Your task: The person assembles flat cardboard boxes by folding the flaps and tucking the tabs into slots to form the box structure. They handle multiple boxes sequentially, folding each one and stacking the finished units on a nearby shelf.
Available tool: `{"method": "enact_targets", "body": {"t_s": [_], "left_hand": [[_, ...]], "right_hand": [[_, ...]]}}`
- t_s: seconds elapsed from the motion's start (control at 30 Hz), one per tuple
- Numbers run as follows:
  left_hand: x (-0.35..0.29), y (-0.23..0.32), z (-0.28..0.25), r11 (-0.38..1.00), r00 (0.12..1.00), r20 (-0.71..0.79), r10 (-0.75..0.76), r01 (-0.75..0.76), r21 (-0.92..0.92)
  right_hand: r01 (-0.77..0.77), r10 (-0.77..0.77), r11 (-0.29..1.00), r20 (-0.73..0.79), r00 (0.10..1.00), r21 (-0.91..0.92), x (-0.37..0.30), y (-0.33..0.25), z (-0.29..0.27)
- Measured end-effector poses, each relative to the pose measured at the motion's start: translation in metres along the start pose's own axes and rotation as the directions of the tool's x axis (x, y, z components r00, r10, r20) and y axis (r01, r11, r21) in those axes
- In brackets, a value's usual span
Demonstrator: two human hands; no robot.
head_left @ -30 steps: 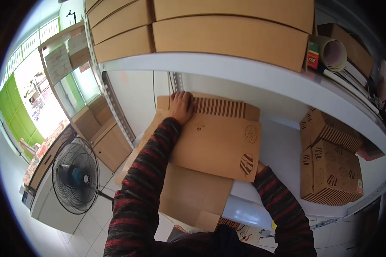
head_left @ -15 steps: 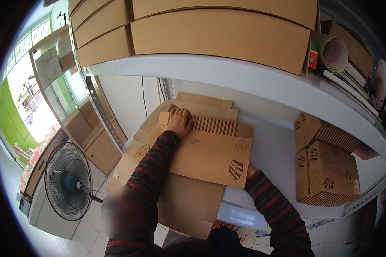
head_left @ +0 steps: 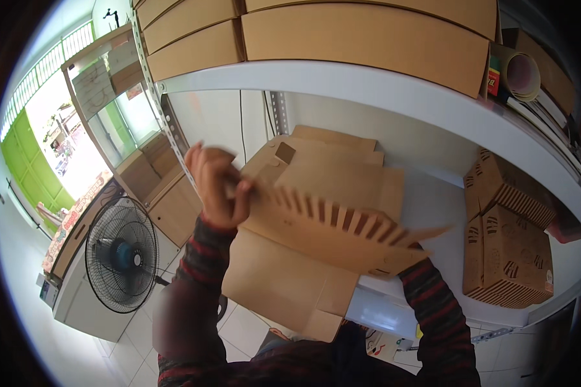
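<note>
A brown printed carton [head_left: 310,229], flat with a dark-striped strip along its upper side, is tilted up above a larger opened-out sheet of plain cardboard [head_left: 284,271]. My left hand [head_left: 216,184] is raised at its left end, fingers curled and thumb against the corner; motion blurs it a little. My right hand [head_left: 382,219] is behind the right end of the carton, mostly hidden, with only a bit showing over the striped strip. More plain cardboard [head_left: 336,177] lies flat beyond the carton on the white shelf [head_left: 436,213].
Folded printed boxes [head_left: 510,255] stand in stacks at the right. Overhead, a white shelf edge [head_left: 342,77] carries long brown boxes [head_left: 368,42], a paper roll [head_left: 521,74] and papers. To the left are a black standing fan [head_left: 121,255] and a wooden cabinet [head_left: 174,209].
The printed carton has gone from lying flat to tilted, its striped side lifted. My left hand has risen leftward from the carton's top to its left end. The view has shifted slightly.
</note>
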State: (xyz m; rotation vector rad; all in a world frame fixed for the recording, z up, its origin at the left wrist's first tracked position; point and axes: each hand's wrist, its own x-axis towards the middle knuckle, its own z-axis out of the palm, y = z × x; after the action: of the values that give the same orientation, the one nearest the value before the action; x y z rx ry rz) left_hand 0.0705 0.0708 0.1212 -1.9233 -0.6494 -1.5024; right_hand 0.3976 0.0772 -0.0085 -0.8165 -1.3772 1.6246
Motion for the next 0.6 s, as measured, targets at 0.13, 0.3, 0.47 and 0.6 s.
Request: {"method": "enact_targets", "body": {"t_s": [0.13, 0.3, 0.47, 0.6], "left_hand": [[-0.058, 0.027, -0.068, 0.993, 0.996, -0.083, -0.045, 0.054, 0.104], [-0.141, 0.071, -0.127, 0.946, 0.984, -0.067, -0.165, 0.177, 0.272], [-0.165, 0.123, -0.147, 0.895, 0.939, 0.077, -0.335, 0.291, 0.339], [-0.195, 0.149, -0.143, 0.863, 0.917, 0.035, -0.398, 0.361, 0.354]], "right_hand": [[0.18, -0.3, 0.857, -0.184, 0.936, -0.482, 0.003, -0.016, -0.004], [-0.162, -0.711, 0.148, -0.219, 0.668, -0.976, -0.007, -0.015, -0.05], [-0.155, -0.399, 0.676, -0.536, 0.744, -0.72, -0.004, -0.004, -0.06], [-0.073, -0.405, 0.686, -0.464, 0.788, -0.724, 0.006, 0.001, -0.059]]}}
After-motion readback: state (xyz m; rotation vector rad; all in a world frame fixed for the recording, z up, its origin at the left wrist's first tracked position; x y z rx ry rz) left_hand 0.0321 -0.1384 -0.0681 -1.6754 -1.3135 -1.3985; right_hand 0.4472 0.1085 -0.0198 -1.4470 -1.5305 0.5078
